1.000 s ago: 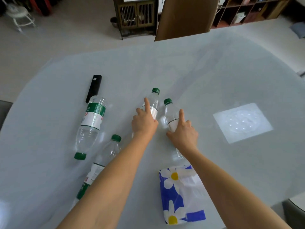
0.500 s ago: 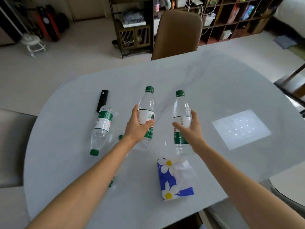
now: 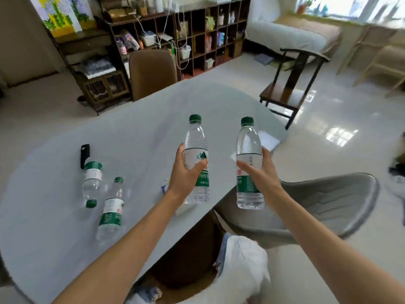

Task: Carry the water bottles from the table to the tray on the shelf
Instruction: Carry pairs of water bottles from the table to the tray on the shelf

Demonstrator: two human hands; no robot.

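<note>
Head view: the left hand (image 3: 185, 174) grips one upright water bottle (image 3: 195, 145) above the table (image 3: 142, 128); the right hand (image 3: 262, 172) grips a second bottle (image 3: 248, 141) past the table's edge. Two more bottles (image 3: 92, 181) (image 3: 111, 210) lie on the table beside a black remote (image 3: 85, 155)

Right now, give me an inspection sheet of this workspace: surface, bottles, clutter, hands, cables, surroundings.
Surface: pale oval table.
Job's things: two upright bottles held, left bottle, right bottle; two lying bottles on the table; tray not seen.
Clutter: black remote.
Hands: left hand and right hand each grip a bottle.
Cables: white cords hanging on the shelf unit.
Surroundings: brown chair, wooden chair, grey chair.
</note>
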